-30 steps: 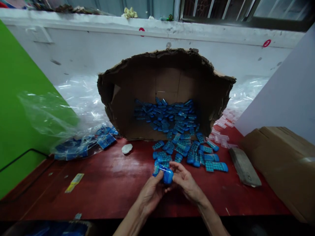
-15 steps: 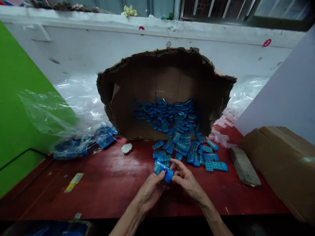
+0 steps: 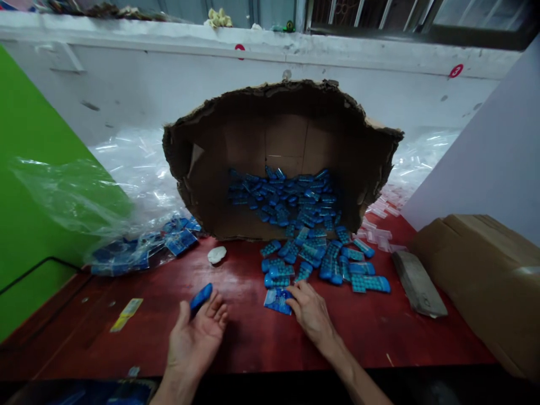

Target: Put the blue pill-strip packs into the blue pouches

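Palm up over the left middle of the red table, my left hand (image 3: 197, 334) has its fingers loosely curled. A small, slim blue pack (image 3: 201, 296) lies tilted between its thumb and forefinger. My right hand (image 3: 310, 309) pinches the right edge of a flat blue printed card (image 3: 277, 300), low over or against the tabletop. Just beyond it lie several clear packs with blue ends and teal dots (image 3: 278, 271). More such packs spill from a torn-edged cardboard box (image 3: 270, 129) lying on its side.
Clear plastic bags and blue printed pieces (image 3: 181, 242) lie at left. A white lump (image 3: 216, 255) and a yellow label (image 3: 126, 314) rest on the red table (image 3: 236, 349). A grey block (image 3: 419, 284), a closed carton (image 3: 481, 281) and clear plastic pieces (image 3: 379, 233) are at right.
My hands have drawn apart. The left moved left with the blue pack and turned palm up; the right came down onto the blue card near the pile.
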{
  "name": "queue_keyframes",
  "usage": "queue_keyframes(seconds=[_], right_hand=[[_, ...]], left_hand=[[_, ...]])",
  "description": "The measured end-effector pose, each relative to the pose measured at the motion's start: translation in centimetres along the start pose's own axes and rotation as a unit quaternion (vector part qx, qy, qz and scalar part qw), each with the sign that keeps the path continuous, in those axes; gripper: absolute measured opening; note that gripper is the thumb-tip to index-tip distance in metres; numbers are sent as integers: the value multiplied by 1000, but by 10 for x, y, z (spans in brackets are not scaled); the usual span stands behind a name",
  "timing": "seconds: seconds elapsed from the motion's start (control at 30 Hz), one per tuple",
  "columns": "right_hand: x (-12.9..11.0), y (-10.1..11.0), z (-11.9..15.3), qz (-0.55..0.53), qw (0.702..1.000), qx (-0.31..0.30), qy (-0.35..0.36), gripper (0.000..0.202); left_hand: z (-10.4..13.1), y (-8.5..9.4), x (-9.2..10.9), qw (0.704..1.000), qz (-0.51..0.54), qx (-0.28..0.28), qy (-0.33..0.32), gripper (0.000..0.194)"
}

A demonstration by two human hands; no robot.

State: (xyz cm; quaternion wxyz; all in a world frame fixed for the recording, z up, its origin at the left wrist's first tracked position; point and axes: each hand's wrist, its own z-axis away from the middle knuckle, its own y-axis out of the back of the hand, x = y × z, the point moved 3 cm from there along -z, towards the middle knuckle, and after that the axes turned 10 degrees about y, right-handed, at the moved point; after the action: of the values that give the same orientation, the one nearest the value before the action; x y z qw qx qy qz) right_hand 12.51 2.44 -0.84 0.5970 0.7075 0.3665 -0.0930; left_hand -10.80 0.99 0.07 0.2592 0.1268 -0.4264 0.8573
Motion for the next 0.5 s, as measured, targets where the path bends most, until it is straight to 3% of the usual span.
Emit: queue_keyframes(seconds=[0.1,0.2,0.27,0.33,0.4,0.5], right_hand=[[0,-15,-1,83,996,-3,-11,13],[-1,-20,-1,99,995,6,-3,19],[-2,-16,-1,90,996,13,7,21],[-4,-8,0,79,996,24,15,21],[-8,1,2,68,997,36,26,22],[-12,8,3,22,998,42,43,23]], left_hand=[[2,10,4,998,-15,49,20,27],[1,1,-23,992,-97,49,62,15],[-3,-10,-45,977,-194,54,63,22],[-10,-21,-63,956,-286,66,21,38],[-18,-32,-75,931,-362,40,0,45],[-28,-42,-85,907,-421,-12,5,30]])
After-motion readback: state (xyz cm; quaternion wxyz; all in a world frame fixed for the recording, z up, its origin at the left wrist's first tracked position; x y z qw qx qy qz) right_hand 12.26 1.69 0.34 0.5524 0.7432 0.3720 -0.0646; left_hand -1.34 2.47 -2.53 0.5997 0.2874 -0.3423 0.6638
